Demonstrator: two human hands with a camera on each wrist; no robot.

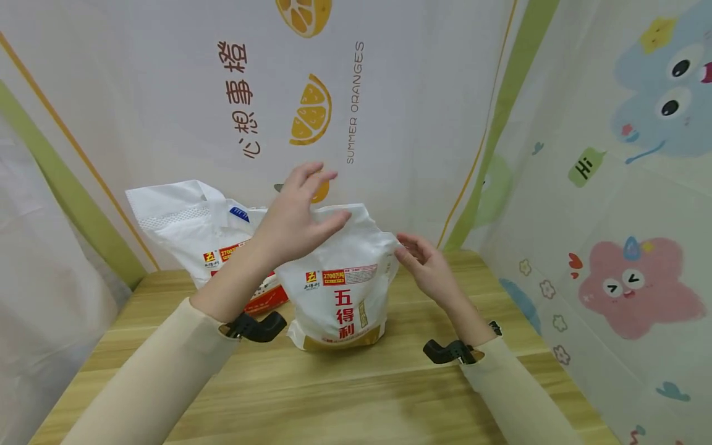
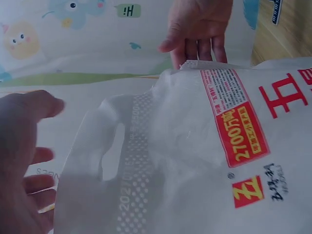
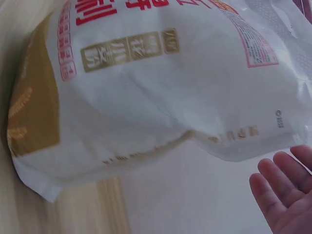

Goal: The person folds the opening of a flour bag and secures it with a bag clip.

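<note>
A white flour bag (image 1: 340,278) with red lettering and a gold base stands upright on the wooden table. My left hand (image 1: 297,216) is raised by its top left part, thumb and fingers spread and holding nothing. The left wrist view shows that hand (image 2: 24,156) apart from the bag's top flap, which has a slot-shaped handle hole. At the bag's upper right edge is my right hand (image 1: 425,269), palm toward the bag. Its fingers (image 3: 280,178) look loosely extended in the right wrist view; whether they touch the edge I cannot tell.
A second, similar white flour bag (image 1: 186,232) leans to the left behind my left forearm, partly hidden. Printed curtains (image 1: 411,123) hang close behind and on both sides. The wooden table (image 1: 334,395) extends in front of the bags.
</note>
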